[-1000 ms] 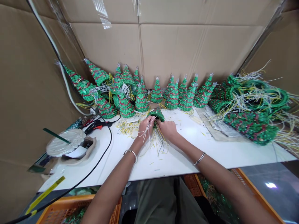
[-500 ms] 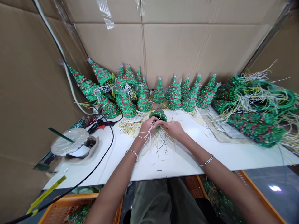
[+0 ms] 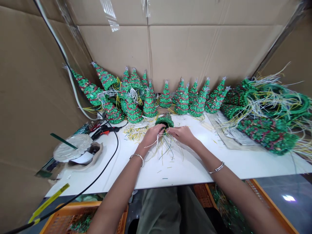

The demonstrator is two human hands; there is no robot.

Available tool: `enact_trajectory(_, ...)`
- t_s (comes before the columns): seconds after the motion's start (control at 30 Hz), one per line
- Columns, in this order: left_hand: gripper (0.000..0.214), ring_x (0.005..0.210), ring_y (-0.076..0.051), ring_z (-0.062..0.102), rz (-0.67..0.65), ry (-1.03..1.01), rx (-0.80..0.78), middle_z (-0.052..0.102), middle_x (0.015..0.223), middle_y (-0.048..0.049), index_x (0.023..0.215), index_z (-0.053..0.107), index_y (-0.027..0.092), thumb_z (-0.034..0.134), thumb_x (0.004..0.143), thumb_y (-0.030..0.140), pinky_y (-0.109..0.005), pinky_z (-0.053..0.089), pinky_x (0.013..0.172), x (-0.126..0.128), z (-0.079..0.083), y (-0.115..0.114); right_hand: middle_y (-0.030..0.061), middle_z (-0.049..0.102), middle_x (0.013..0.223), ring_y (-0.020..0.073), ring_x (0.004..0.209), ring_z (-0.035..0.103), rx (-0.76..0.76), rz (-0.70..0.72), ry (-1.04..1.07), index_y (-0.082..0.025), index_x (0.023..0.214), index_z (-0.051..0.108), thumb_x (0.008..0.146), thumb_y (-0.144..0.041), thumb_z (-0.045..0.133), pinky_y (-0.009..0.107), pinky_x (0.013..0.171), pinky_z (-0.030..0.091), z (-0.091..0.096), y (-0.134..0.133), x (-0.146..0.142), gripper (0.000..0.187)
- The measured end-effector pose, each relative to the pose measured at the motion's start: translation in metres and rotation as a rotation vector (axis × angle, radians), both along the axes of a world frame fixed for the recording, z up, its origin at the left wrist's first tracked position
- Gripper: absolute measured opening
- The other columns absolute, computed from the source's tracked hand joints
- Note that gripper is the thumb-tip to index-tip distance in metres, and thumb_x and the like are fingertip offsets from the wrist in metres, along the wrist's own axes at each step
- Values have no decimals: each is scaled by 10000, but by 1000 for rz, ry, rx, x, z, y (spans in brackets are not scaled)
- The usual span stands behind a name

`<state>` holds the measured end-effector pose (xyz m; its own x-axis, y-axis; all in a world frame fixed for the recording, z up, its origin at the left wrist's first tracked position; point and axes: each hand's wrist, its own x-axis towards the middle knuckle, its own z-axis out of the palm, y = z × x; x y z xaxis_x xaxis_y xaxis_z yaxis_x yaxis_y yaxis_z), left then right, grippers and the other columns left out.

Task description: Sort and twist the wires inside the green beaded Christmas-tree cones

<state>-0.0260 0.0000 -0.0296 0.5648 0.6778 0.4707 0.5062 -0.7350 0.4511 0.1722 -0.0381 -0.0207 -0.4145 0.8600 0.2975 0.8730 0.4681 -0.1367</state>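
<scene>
**Q:** What are the fingers doing?

**A:** Left-hand fingers close around a small sequinned green tree cone, tipped with its open base toward the person. Right-hand fingers sit among its trailing wires; any grip is unclear.

**Q:** Where is the cone, and what does the next move call for?

**A:** Over the white worktop. A steady hold while the wires are parted.

I'm looking down on a white bench with green sequinned trees standing in a row along its back edge and more heaped at the right beside loose papers. To the left lie yellow wire clippings, a black cable, a red-and-black tool and a clay dish.
</scene>
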Motion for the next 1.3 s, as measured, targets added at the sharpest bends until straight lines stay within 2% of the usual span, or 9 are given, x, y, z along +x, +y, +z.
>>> enact_trajectory(0.17,222,814,-174,611,10,25,47,654,906,-62,984,628,172,430,941,264,-285,464,727,-5,1,5,24,737,979,134,775,642,-4,-17,56,-276,1102,655,984,-383,366,214,589,280,-1,1,2,330)
enact_trajectory(0.33,223,776,-169,581,-22,4,34,631,881,-56,952,624,178,411,935,242,-285,446,710,-11,8,3,1,726,794,128,737,643,-101,13,165,-255,1121,630,986,-336,371,196,625,325,1,2,4,303)
enact_trajectory(0.6,245,728,-172,546,-62,124,27,579,827,-41,952,652,183,476,796,114,-288,442,694,-18,9,9,-21,701,721,120,696,637,-168,26,245,-253,1113,614,991,-366,363,180,615,336,2,3,5,302)
enact_trajectory(0.7,297,776,-183,573,-74,113,12,608,874,-54,1045,647,188,440,838,135,-299,460,729,-19,3,16,-10,720,782,120,708,640,-158,53,221,-254,1126,619,989,-327,371,186,627,350,3,3,5,292)
enact_trajectory(0.8,294,875,-186,592,-50,72,28,638,986,-63,1092,619,199,371,936,227,-304,460,790,-18,0,19,21,735,963,133,815,659,-112,76,173,-254,1136,631,981,-307,389,197,668,374,2,3,7,293)
enact_trajectory(0.87,311,874,-184,591,-10,70,36,643,974,-61,1033,626,195,345,970,312,-299,453,789,-16,0,18,26,721,1057,140,885,660,-86,86,142,-263,1140,636,978,-309,394,200,691,385,0,5,8,295)
enact_trajectory(1.0,388,719,-163,566,64,136,67,611,797,-44,816,632,181,360,969,412,-271,423,677,-11,5,9,26,712,1089,136,915,655,-53,104,90,-280,1159,635,977,-297,395,194,684,389,-6,8,9,302)
enact_trajectory(1.1,350,695,-158,570,112,184,99,621,799,-47,808,637,179,410,956,401,-260,397,636,-7,6,4,24,710,1089,134,911,654,-43,121,80,-283,1155,641,975,-297,400,192,678,389,-8,9,9,301)
enact_trajectory(1.3,196,774,-169,613,150,192,135,675,936,-48,1024,636,213,481,934,293,-262,403,655,-3,0,3,25,707,1103,133,921,653,-53,124,98,-267,1159,639,974,-272,389,200,720,397,-9,8,7,311)
